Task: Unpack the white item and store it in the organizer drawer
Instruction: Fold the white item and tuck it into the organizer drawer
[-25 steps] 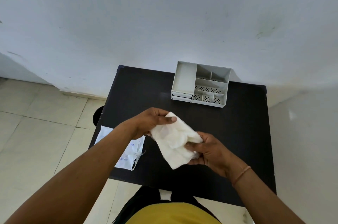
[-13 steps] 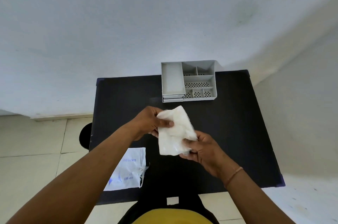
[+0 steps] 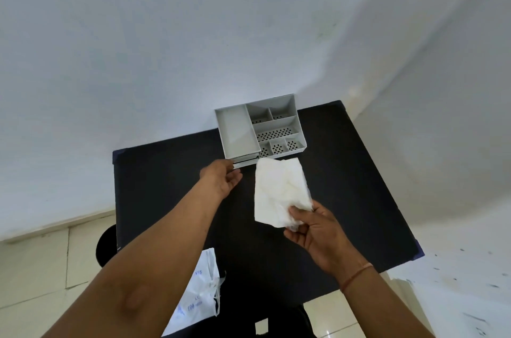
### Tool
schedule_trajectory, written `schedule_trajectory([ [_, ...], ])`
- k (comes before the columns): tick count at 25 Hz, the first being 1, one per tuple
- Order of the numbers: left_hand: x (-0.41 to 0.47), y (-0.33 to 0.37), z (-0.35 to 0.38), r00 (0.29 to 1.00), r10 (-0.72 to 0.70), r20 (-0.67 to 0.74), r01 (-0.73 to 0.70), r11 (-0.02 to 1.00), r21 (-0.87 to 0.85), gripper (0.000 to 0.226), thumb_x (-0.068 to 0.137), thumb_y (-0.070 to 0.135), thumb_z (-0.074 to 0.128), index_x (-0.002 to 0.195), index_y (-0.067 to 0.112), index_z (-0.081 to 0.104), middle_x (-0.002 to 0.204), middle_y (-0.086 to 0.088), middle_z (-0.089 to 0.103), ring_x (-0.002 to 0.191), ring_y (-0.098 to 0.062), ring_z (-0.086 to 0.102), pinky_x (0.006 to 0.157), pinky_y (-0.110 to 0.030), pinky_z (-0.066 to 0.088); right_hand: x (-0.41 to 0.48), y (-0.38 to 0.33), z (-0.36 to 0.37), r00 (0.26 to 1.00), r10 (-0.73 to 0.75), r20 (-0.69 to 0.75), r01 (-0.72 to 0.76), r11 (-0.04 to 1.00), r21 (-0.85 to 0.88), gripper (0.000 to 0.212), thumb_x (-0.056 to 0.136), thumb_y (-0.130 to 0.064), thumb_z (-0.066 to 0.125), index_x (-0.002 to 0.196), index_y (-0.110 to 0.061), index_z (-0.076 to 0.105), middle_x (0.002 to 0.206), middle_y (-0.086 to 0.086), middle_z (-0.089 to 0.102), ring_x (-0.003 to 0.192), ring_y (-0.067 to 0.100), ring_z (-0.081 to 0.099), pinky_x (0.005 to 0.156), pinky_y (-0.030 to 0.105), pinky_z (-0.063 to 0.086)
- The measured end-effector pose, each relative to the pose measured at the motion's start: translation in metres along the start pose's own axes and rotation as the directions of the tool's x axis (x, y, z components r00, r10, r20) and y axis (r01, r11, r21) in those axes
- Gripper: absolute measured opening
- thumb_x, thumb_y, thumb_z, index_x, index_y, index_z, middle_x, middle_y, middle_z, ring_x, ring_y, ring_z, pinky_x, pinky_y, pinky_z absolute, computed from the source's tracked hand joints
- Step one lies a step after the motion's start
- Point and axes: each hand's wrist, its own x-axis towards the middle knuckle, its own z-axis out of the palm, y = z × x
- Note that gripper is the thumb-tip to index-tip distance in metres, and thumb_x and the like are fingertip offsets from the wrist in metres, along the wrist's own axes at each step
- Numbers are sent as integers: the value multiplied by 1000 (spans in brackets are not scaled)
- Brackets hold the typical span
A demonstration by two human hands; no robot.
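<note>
Right hand (image 3: 318, 232) pinches the crumpled white cloth-like item (image 3: 279, 194) by its near right corner, a firm grip, thumb on top, and the sheet stands up above the black table (image 3: 345, 172). Left hand (image 3: 221, 180) reaches far, fingers loosely open, tips at the front of the grey plastic organizer's drawer (image 3: 246, 163), holding nothing. The grey plastic organizer (image 3: 260, 130) sits at the table's far edge against the white wall, compartments open on top. At the near left edge lies a torn white printed packet (image 3: 199, 299).
</note>
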Motion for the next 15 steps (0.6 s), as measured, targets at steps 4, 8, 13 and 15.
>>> schedule_trajectory([
  [4, 14, 2, 13, 999, 16, -32, -15, 1000, 12, 28, 95, 0, 70, 123, -1, 71, 105, -15, 75, 89, -25, 76, 66, -41, 62, -1, 1, -4, 1000, -20, -1, 20, 1000, -5, 30, 95, -10, 73, 124, -13, 67, 124, 19, 73, 91, 27, 73, 66, 35, 63],
  [8, 20, 0, 13, 999, 33, -21, -33, 999, 1, 32, 95, 1, 71, 127, 3, 70, 104, -12, 75, 87, -21, 74, 65, -39, 60, 1, 2, -7, 1000, -3, -17, 3, 1000, -16, 35, 95, -11, 73, 129, -12, 64, 125, 19, 72, 90, 26, 73, 68, 35, 62],
  [13, 17, -16, 8, 998, 33, -45, -32, 999, 22, 21, 96, 20, 78, 113, 10, 72, 101, -7, 73, 84, -18, 70, 74, -40, 60, 10, -4, -7, 1000, 6, 6, -6, 999, -36, 27, 95, -10, 73, 121, -14, 67, 121, 19, 75, 95, 30, 71, 70, 36, 63],
  [15, 15, -32, 1, 996, 45, -79, -41, 998, 55, 25, 97, 21, 76, 119, 9, 72, 103, -8, 73, 81, -17, 68, 70, -39, 59, 15, -8, -8, 1000, 18, 24, -17, 998, -54, 27, 95, -10, 72, 121, -13, 67, 117, 18, 77, 92, 29, 72, 69, 36, 64],
])
